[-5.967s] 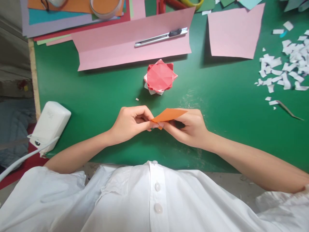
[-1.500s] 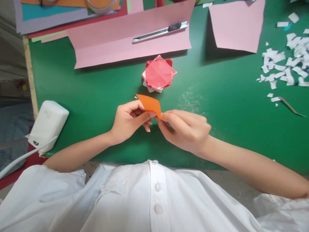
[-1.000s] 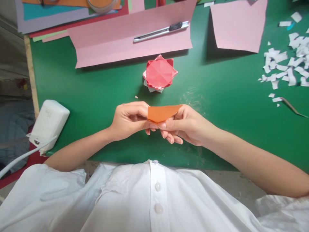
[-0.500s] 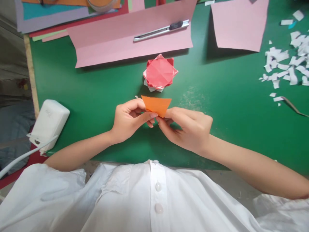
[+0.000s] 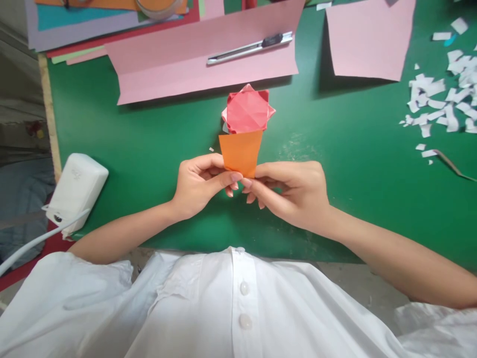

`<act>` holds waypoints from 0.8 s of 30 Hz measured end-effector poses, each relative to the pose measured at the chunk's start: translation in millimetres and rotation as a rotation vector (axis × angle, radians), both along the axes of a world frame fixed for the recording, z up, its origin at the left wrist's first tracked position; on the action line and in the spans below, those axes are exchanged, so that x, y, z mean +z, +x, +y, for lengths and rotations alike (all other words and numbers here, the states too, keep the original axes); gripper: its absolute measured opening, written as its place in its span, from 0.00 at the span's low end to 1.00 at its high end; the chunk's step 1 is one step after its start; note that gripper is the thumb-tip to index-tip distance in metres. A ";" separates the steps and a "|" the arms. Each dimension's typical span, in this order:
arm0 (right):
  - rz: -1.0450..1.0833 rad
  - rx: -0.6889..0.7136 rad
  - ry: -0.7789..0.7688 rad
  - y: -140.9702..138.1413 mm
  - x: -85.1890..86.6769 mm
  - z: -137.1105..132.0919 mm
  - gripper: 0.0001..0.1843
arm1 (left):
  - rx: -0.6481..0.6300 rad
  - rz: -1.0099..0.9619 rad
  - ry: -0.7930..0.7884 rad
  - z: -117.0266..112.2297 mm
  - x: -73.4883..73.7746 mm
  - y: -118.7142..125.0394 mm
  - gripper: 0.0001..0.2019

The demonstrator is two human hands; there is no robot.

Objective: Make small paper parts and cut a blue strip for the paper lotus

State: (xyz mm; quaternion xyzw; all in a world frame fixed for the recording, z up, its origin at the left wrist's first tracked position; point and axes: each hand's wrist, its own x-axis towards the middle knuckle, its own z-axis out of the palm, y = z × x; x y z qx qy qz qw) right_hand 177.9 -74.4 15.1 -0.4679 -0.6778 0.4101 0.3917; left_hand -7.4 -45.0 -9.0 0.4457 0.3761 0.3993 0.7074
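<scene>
A small orange paper piece (image 5: 241, 151) stands upright between my two hands, wider at the top than at the bottom. My left hand (image 5: 201, 181) pinches its lower left corner with thumb and fingers. My right hand (image 5: 290, 191) pinches its lower right edge, fingers curled. Just beyond the orange paper, a folded red paper flower (image 5: 248, 108) with white layers under it lies on the green table (image 5: 149, 134); the orange piece hides its near edge.
A long pink sheet (image 5: 186, 59) with a utility knife (image 5: 249, 47) on it lies farther back. Another pink sheet (image 5: 368, 40) is at back right. White paper scraps (image 5: 443, 99) litter the right side. A white device (image 5: 76, 191) with a cable sits at left. Stacked coloured paper (image 5: 74, 25) fills the back left.
The orange paper has been turned over several times in my fingers and now stands taller and unfolded wider, rising in front of the red flower. Both hands stayed in the same place.
</scene>
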 end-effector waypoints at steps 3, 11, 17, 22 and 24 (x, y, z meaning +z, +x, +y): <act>0.363 0.124 -0.535 1.7 5.3 6.8 0.13 | -0.008 -0.043 0.008 -0.4 -1.1 -1.3 0.03; 0.218 0.063 -0.409 -1.8 1.5 3.0 0.10 | 0.016 0.006 0.003 1.2 0.8 0.4 0.07; -0.484 -0.119 0.390 -7.4 -11.0 -6.6 0.12 | 0.081 0.050 0.023 -1.4 2.3 3.0 0.09; -0.591 -0.121 0.520 -8.8 -11.3 -6.0 0.15 | 0.100 0.024 0.032 -2.8 2.1 3.1 0.10; -0.427 -0.092 0.330 -7.2 -6.3 -5.3 0.15 | 0.060 -0.003 0.037 -1.7 1.9 2.0 0.09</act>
